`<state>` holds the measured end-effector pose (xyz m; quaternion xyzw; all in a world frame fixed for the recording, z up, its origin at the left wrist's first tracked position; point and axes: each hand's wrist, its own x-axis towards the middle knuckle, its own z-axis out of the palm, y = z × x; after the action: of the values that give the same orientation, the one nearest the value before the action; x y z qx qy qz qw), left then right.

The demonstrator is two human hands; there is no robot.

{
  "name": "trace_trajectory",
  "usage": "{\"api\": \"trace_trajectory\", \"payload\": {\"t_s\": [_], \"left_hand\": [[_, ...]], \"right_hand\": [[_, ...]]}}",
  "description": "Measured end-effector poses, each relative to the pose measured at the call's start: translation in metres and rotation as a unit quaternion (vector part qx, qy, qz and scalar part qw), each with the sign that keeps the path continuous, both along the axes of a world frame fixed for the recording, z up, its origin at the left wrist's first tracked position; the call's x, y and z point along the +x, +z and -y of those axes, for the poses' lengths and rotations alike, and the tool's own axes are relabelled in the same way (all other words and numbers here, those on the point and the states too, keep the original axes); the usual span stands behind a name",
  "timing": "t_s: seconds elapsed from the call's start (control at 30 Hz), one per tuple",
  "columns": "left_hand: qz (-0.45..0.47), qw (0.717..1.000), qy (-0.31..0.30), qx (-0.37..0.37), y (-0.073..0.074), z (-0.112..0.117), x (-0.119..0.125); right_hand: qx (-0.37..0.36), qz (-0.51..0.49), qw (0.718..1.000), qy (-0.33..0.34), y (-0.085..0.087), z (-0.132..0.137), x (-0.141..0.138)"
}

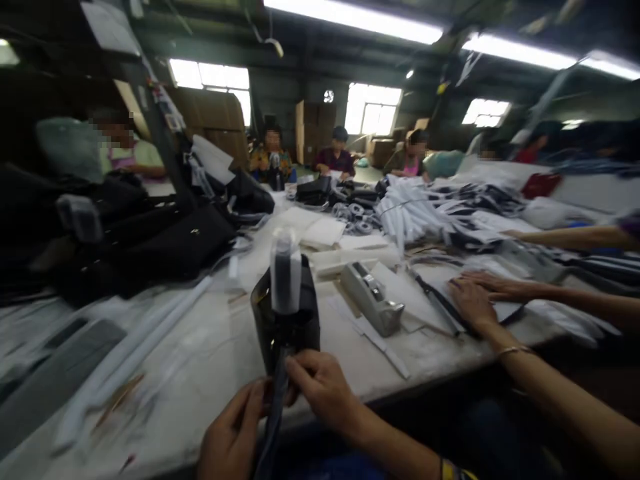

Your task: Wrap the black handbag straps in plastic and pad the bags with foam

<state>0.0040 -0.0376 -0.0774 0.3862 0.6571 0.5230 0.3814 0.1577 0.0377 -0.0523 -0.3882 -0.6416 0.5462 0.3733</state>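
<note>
A black bag [307, 300] stands on the table in front of me, with a white wrapping [285, 280] around the upright part at its top. From its near side a dark strap [270, 427] runs down toward me. My left hand [233, 427] is closed, thumb and finger pinching the strap from the left. On the other side, my right hand [323, 387] pinches the same strap just below the bag. The two hands are close together at the table's front edge. The fingertips behind the strap are partly hidden.
A grey tape dispenser [373, 300] stands right of the bag. A co-worker's hands [475, 297] press on a dark strip at the right. Black bags [165, 247] are heaped at the left, near a long white roll [135, 360]. Wrapped white bundles [410, 210] lie farther back.
</note>
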Motion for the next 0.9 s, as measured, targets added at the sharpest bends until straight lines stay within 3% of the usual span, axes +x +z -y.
{"api": "trace_trajectory", "payload": {"t_s": [0.07,0.23,0.43,0.53,0.67,0.73,0.83,0.9], "left_hand": [[0.071,0.996,-0.044,-0.039,0.004,0.008,0.007],[0.174,0.983,-0.017,-0.054,0.010,0.006,0.033],[0.148,0.987,0.038,-0.039,-0.015,0.005,0.036],[0.120,0.991,0.051,-0.006,-0.024,0.003,0.034],[0.100,0.993,0.068,-0.009,-0.022,0.004,0.037],[0.095,0.992,0.084,-0.004,-0.020,0.004,0.040],[0.102,0.990,0.096,0.001,-0.021,0.002,0.044],[0.106,0.990,0.089,-0.006,-0.021,0.001,0.044]], "right_hand": [[0.016,0.022,1.000,0.001,-0.005,0.009,-0.007],[0.105,0.076,0.992,-0.006,-0.005,-0.006,0.004],[0.157,0.091,0.983,0.031,0.005,-0.008,0.012],[0.211,0.114,0.967,-0.083,0.015,-0.024,0.049],[0.282,0.210,0.887,-0.299,0.019,-0.071,0.130],[0.216,0.275,0.874,-0.337,0.014,-0.097,0.163],[0.113,0.295,0.896,-0.313,0.003,-0.125,0.190],[0.086,0.277,0.912,-0.289,-0.002,-0.134,0.197]]}}
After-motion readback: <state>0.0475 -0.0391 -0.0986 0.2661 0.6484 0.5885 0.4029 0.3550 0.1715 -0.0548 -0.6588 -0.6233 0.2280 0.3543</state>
